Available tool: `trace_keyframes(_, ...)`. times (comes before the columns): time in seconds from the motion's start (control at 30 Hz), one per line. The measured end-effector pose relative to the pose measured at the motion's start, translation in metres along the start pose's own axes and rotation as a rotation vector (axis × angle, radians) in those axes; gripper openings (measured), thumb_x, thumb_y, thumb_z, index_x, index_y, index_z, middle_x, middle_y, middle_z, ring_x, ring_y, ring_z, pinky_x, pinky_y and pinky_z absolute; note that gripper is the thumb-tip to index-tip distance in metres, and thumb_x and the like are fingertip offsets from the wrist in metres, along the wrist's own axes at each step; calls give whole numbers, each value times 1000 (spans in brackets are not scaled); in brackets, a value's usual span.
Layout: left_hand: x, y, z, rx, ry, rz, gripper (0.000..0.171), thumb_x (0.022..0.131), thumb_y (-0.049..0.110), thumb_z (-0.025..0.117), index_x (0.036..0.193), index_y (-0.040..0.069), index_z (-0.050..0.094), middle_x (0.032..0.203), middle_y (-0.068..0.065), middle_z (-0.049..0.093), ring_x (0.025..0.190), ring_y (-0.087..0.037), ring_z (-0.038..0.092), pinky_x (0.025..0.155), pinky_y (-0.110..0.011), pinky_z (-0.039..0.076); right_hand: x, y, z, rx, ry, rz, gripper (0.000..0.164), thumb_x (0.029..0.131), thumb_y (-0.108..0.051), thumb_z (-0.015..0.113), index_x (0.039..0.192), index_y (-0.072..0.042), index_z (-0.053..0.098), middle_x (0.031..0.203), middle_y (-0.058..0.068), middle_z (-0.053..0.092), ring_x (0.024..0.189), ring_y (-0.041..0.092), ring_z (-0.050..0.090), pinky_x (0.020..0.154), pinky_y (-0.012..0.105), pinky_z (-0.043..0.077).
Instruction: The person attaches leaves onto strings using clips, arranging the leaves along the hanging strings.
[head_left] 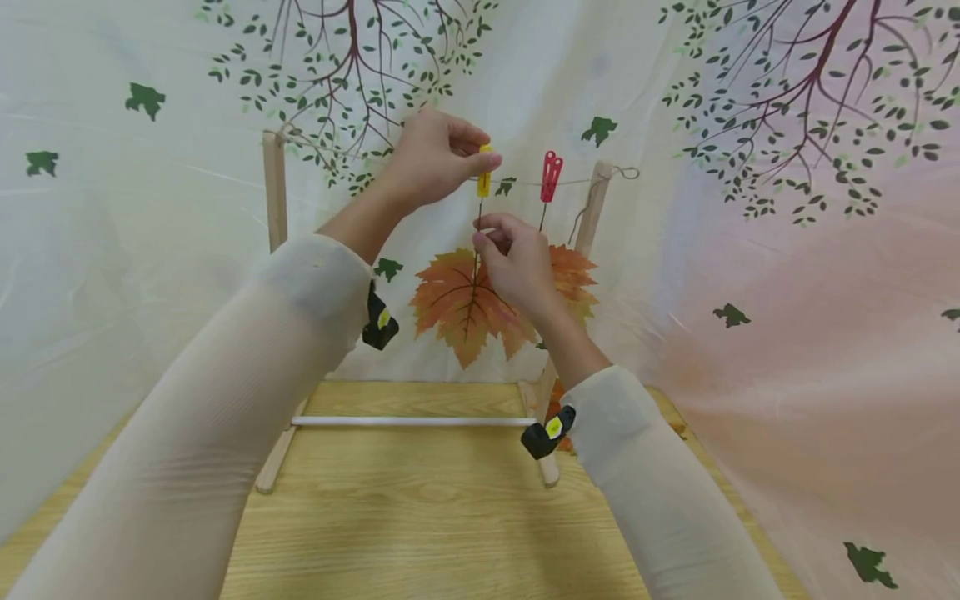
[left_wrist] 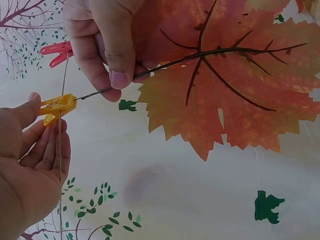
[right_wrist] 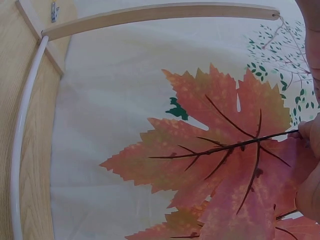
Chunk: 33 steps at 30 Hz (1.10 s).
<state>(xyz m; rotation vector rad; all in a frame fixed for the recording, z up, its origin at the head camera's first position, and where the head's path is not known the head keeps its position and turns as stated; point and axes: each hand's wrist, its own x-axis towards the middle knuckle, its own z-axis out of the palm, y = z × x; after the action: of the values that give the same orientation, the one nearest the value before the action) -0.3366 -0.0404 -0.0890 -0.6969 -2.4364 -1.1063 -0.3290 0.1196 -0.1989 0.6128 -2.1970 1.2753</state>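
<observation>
My left hand (head_left: 444,157) pinches a yellow clothespin (head_left: 483,172) at the string between two wooden posts. The clothespin sits across the string, and a leaf's dark stem tip meets its lower end in the left wrist view. Just below, my right hand (head_left: 516,260) pinches that stem between thumb and fingertips. From it hangs an orange-red maple leaf (head_left: 461,304), its veins facing me. To the right, a red clothespin (head_left: 552,177) on the same string holds a second orange leaf (head_left: 573,271), partly hidden behind my right hand.
A wooden post (head_left: 275,192) stands left and another wooden post (head_left: 592,208) right, with the string (head_left: 517,182) tied between them. A white rod (head_left: 412,421) joins their feet on the wooden table (head_left: 420,517). More orange leaf (head_left: 557,417) shows behind the right foot.
</observation>
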Motion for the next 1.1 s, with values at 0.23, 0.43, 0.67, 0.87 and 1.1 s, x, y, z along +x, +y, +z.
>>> trace_keyframes(0.23, 0, -3, -1, 43, 3, 6, 49, 99, 39, 69, 138, 9, 65, 130, -5, 68, 117, -13, 64, 96, -23, 53, -1, 0, 1, -1, -9, 10, 19, 103, -15, 64, 118, -5, 71, 93, 9, 70, 79, 20, 60, 69, 27, 49)
trace_keyframes(0.43, -3, -2, -3, 97, 6, 30, 49, 99, 41, 67, 137, 10, 65, 130, -4, 68, 118, -12, 64, 96, -23, 52, -1, -1, 0, -21, 0, 17, 19, 102, -15, 65, 118, -6, 71, 94, 9, 70, 80, 20, 60, 70, 27, 49)
trace_keyframes(0.67, -11, -6, -5, 125, 5, 128, 45, 101, 36, 67, 134, 6, 66, 124, -6, 71, 112, -12, 68, 95, -25, 53, -4, 0, -5, -39, -16, -18, 23, 103, -15, 64, 121, -4, 70, 94, 10, 70, 79, 21, 60, 68, 27, 50)
trace_keyframes(0.87, -19, -10, -7, 139, 32, 217, 37, 102, 30, 66, 128, 3, 69, 117, -7, 73, 105, -14, 70, 92, -24, 54, -8, -2, -10, -87, -51, -71, 25, 103, -15, 64, 123, -1, 69, 94, 10, 70, 77, 22, 60, 67, 27, 50)
trace_keyframes(1.1, -38, -22, -7, 103, 66, 312, 27, 101, 23, 68, 117, 1, 74, 106, -7, 75, 92, -14, 70, 87, -26, 56, -18, -1, -22, -191, -36, -253, 20, 101, -10, 66, 115, 2, 71, 97, 12, 72, 80, 21, 66, 74, 33, 56)
